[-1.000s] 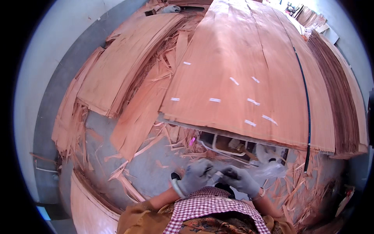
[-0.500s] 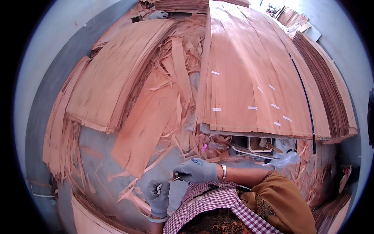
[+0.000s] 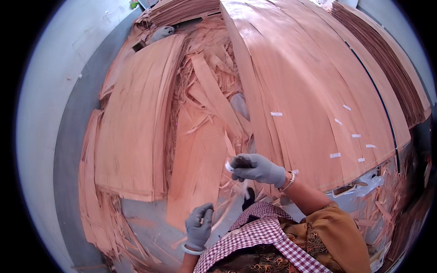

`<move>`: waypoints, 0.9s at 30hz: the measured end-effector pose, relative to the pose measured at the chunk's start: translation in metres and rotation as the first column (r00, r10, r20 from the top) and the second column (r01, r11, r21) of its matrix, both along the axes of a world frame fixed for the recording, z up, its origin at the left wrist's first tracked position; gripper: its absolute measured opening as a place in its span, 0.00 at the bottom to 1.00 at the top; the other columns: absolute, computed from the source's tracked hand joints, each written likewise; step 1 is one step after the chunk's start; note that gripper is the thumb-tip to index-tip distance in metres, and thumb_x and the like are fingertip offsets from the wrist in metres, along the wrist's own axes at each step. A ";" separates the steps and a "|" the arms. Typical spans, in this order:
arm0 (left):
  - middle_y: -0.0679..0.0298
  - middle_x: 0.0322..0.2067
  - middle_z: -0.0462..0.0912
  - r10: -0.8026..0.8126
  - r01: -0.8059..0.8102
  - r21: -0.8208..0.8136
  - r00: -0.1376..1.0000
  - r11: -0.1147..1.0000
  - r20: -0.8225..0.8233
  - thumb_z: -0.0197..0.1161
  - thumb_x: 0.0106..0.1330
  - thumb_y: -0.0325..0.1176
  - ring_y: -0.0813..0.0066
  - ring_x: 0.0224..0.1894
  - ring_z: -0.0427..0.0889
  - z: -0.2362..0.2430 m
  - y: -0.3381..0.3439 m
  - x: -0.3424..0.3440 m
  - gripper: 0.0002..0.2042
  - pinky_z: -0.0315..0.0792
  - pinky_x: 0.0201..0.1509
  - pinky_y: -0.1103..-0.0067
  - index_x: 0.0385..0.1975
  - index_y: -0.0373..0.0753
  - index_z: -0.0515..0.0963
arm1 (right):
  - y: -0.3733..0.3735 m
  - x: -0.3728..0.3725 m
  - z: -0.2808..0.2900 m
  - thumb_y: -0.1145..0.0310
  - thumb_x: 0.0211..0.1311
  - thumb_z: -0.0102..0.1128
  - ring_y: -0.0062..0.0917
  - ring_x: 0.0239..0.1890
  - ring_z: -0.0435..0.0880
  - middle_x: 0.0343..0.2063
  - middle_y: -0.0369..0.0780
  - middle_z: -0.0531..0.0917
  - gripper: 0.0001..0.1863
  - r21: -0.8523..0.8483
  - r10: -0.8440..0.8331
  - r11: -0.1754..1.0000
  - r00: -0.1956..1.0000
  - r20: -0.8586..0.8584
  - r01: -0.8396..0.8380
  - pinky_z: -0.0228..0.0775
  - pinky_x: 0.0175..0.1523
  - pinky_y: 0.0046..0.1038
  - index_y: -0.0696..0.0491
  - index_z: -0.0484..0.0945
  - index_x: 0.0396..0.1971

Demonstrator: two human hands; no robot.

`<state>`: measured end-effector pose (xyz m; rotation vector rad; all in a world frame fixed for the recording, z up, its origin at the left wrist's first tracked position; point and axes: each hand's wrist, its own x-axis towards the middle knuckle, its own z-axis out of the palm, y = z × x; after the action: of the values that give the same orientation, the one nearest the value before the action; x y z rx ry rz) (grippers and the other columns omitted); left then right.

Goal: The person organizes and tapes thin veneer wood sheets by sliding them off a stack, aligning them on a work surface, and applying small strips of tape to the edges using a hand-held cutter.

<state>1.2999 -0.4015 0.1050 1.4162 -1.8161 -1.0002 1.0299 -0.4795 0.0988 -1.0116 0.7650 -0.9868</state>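
Observation:
My right hand (image 3: pixel 264 172), in a grey glove, is closed on a small dark object with a shiny white end (image 3: pixel 229 165); its kind is not clear. It is over the near left edge of a large stack of reddish wood veneer sheets (image 3: pixel 300 100), which bears several short white tape strips (image 3: pixel 335 155). My left hand (image 3: pixel 199 224), also gloved in grey, is lower and to the left, near a loose veneer sheet (image 3: pixel 195 168). Its fingers are curled, and whatever they hold, if anything, is hidden.
Another veneer stack (image 3: pixel 132 123) lies at the left, with torn veneer scraps (image 3: pixel 207 86) heaped between the stacks. A long black strip (image 3: pixel 375 93) crosses the right stack. Darker-edged sheets (image 3: pixel 382 59) stand at the far right. A clear plastic bag (image 3: pixel 369 182) lies by the right stack's near edge.
The view has turned, and the right stack appears nearer. My hands, close together before over a thin item, are now apart. My right hand has moved forward and right, with the dark object now showing.

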 end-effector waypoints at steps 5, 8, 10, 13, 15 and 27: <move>0.49 0.41 0.78 -0.297 0.284 0.101 0.832 0.954 0.468 0.57 0.61 0.38 0.51 0.42 0.78 -0.011 -0.084 0.006 0.15 0.72 0.45 0.67 0.42 0.34 0.75 | -0.053 -0.007 0.009 0.69 0.59 0.60 0.18 0.33 0.79 0.29 0.39 0.81 0.12 -0.163 -0.142 0.983 0.916 -0.375 0.085 0.70 0.40 0.22 0.57 0.74 0.40; 0.50 0.35 0.79 -0.474 0.435 0.194 0.770 0.880 0.427 0.56 0.60 0.39 0.50 0.36 0.78 -0.023 -0.116 0.021 0.14 0.73 0.40 0.63 0.39 0.36 0.75 | -0.076 -0.007 0.009 0.69 0.56 0.62 0.22 0.30 0.80 0.29 0.43 0.80 0.13 -0.187 -0.152 0.981 0.838 -0.524 0.061 0.70 0.37 0.23 0.55 0.74 0.40; 0.50 0.38 0.77 -0.580 0.476 0.333 0.683 0.814 0.444 0.55 0.61 0.40 0.50 0.39 0.77 -0.026 -0.150 0.020 0.15 0.72 0.41 0.64 0.41 0.37 0.73 | -0.088 -0.016 0.016 0.68 0.56 0.63 0.21 0.29 0.79 0.28 0.42 0.80 0.13 -0.179 -0.200 0.977 0.798 -0.568 0.118 0.70 0.36 0.23 0.55 0.74 0.40; 0.49 0.43 0.77 -0.648 0.542 0.356 0.632 0.762 0.425 0.54 0.63 0.41 0.50 0.42 0.77 -0.032 -0.209 0.024 0.17 0.72 0.44 0.66 0.46 0.37 0.72 | -0.112 -0.017 0.000 0.71 0.57 0.61 0.16 0.30 0.78 0.28 0.37 0.80 0.12 -0.085 -0.261 0.965 0.855 -0.448 0.250 0.70 0.36 0.20 0.56 0.75 0.42; 0.50 0.44 0.77 -0.646 0.591 0.263 0.675 0.763 0.356 0.53 0.64 0.42 0.50 0.43 0.77 -0.041 -0.247 0.036 0.17 0.72 0.45 0.66 0.47 0.37 0.72 | -0.137 -0.011 -0.002 0.73 0.58 0.60 0.13 0.31 0.76 0.29 0.36 0.81 0.12 -0.031 -0.305 0.948 0.871 -0.386 0.318 0.70 0.37 0.19 0.57 0.75 0.42; 0.55 0.39 0.79 -0.694 0.685 0.196 0.594 0.701 0.407 0.55 0.62 0.39 0.54 0.40 0.78 -0.036 -0.532 0.080 0.12 0.72 0.43 0.67 0.38 0.37 0.76 | -0.333 0.042 0.018 0.74 0.56 0.60 0.13 0.31 0.78 0.28 0.35 0.82 0.10 -0.053 -0.391 0.897 0.732 -0.558 0.439 0.71 0.39 0.19 0.58 0.76 0.39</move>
<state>1.3798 -0.9337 0.0686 0.9752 -2.8564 -1.0909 1.0721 -0.8126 0.1171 -1.0912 1.5695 -1.0315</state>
